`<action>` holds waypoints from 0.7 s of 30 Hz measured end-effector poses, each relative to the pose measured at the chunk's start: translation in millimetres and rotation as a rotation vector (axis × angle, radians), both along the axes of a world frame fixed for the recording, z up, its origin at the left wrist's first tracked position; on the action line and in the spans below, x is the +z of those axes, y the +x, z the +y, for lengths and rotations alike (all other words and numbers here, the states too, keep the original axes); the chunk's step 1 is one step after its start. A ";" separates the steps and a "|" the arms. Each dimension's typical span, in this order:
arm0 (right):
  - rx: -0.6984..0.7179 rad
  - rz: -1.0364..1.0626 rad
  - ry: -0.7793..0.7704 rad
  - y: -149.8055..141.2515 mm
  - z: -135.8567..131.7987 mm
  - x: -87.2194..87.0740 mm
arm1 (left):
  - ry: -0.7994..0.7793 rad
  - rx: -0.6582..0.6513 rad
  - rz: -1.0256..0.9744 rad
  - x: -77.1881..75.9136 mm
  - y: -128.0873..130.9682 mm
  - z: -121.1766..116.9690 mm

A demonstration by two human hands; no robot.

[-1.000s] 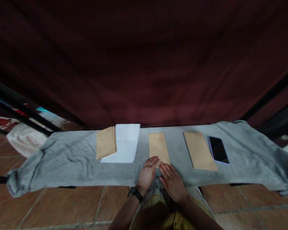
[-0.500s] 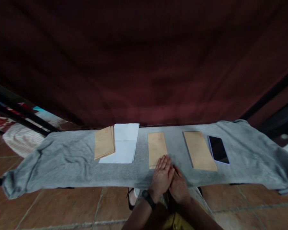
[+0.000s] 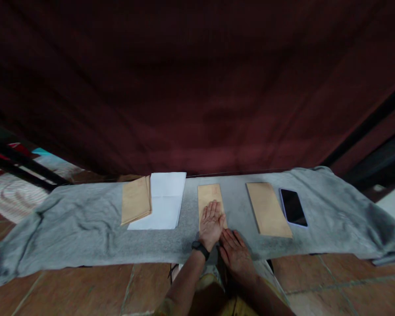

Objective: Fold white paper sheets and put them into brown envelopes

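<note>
A brown paper envelope (image 3: 209, 191) lies in front of me on the grey cloth. My left hand (image 3: 212, 224), with a dark band at the wrist, rests flat on the envelope's lower part, fingers stretched out. Just right of it, my right hand (image 3: 235, 252) lies palm down near the envelope's lower right corner, fingers extended. Its fingertips are close to that corner; whether they touch it I cannot tell. To the right sits a stack of brown envelopes (image 3: 269, 210). On the left, more brown envelopes (image 3: 136, 200) partly overlap white paper sheets (image 3: 166, 199).
A phone (image 3: 293, 207) with a light purple edge lies right of the envelope stack. Grey cloth (image 3: 85, 219) covers the long narrow surface, wrinkled on the left. Behind it hangs a dark red curtain (image 3: 210, 109). Tiled floor (image 3: 102, 285) shows below.
My left hand has slid up the envelope and spread flat, apart from the right hand. My right hand has moved slightly left and flattened. The whole view has shifted a little.
</note>
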State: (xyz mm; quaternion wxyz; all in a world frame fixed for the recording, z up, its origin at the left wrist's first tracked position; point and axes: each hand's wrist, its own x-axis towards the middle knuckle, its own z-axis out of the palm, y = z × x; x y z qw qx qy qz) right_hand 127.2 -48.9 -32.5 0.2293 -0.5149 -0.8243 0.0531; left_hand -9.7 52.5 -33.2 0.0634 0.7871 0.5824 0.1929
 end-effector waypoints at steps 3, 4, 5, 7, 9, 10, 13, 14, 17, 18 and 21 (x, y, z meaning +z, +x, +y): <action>0.040 -0.023 0.003 2.4 0.9 2.6 | 0.016 0.038 0.020 1.7 -13.8 -6.4; 0.052 -0.026 0.003 2.8 1.4 2.7 | 0.018 0.050 0.027 2.7 -17.8 -8.7; 0.052 -0.023 0.005 2.8 1.8 2.5 | 0.018 0.062 0.033 3.8 -21.5 -11.0; 0.030 -0.004 0.011 2.0 2.2 1.4 | 0.016 0.089 0.041 5.1 -27.9 -15.5; 0.008 0.014 0.017 0.8 2.0 0.5 | 0.024 0.117 0.042 5.1 -33.7 -19.5; 0.004 0.017 0.020 0.3 1.8 0.4 | 0.033 0.130 0.039 4.5 -36.7 -21.2; 0.018 0.010 0.020 -0.4 1.2 1.4 | 0.072 0.173 0.029 2.3 -46.2 -25.0; 0.014 0.011 0.020 -0.5 1.1 1.9 | 0.087 0.188 0.025 2.0 -49.1 -26.2; 0.003 0.007 0.022 -0.1 1.2 2.1 | 0.140 0.255 0.001 4.7 -52.2 -32.6; 0.003 0.001 0.026 0.2 1.3 1.6 | 0.151 0.272 -0.008 6.7 -50.5 -36.5; 0.020 -0.037 0.036 0.8 1.1 -1.0 | 0.133 0.207 -0.010 12.3 -37.5 -54.9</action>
